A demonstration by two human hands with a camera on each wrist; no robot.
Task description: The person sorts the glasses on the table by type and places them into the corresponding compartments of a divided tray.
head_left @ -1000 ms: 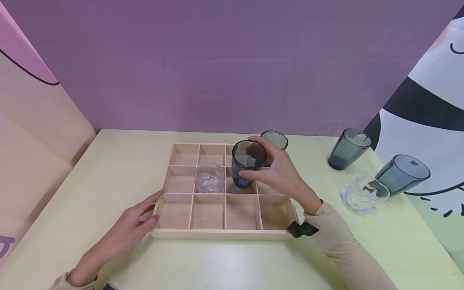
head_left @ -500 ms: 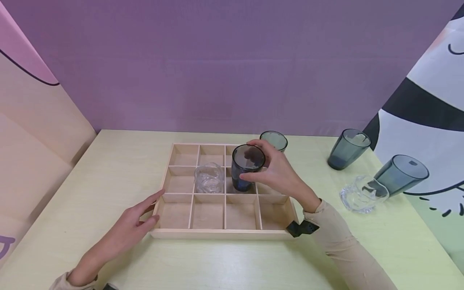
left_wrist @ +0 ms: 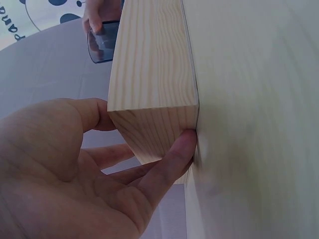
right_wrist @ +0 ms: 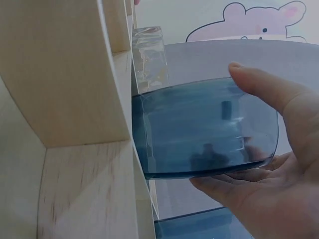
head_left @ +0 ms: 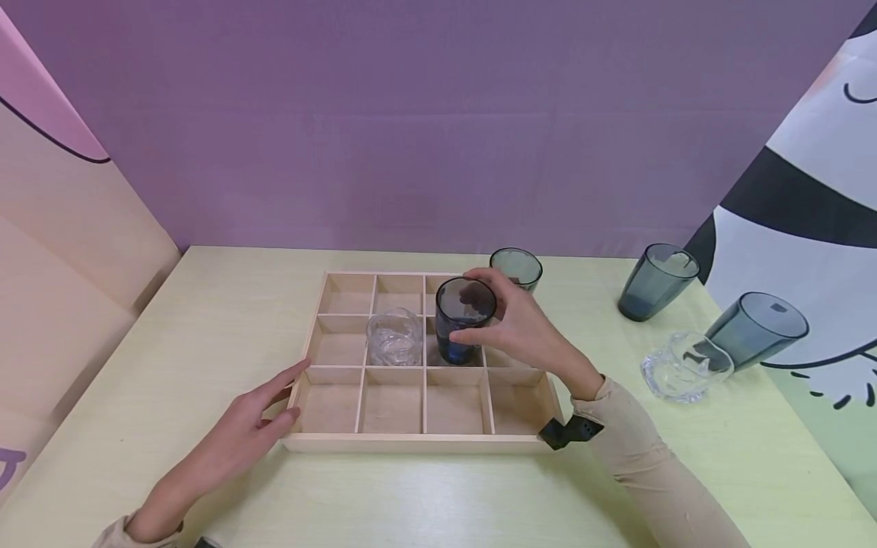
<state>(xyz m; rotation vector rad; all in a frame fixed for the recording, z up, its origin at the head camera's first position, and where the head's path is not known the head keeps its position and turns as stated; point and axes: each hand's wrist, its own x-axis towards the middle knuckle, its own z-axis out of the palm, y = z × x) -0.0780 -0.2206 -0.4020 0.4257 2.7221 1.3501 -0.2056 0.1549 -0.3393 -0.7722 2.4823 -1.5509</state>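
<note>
My right hand (head_left: 517, 323) holds a dark blue drinking glass (head_left: 455, 346) between thumb and fingers. The glass stands nearly upright in the middle row of a divided wooden box (head_left: 425, 441), third compartment from the left; the right wrist view shows its lower end behind the divider's edge. My left hand (head_left: 233, 434) touches the box's left side with its fingers extended; in the left wrist view the fingertips (left_wrist: 184, 142) lie against the wood. A clear wavy glass (head_left: 395, 339) sits in the compartment just left of the blue one.
Behind my right hand stands another dark tinted glass (head_left: 516, 266), its base hidden. On the table at right are a tinted glass (head_left: 654, 285), a bluish glass (head_left: 757, 335) and a clear wavy glass (head_left: 685, 369). A purple backdrop (head_left: 411, 129) rises behind the table.
My right hand has lowered the blue glass slightly, deeper into the compartment, and come a little toward me. The left hand has stayed at the box's side.
</note>
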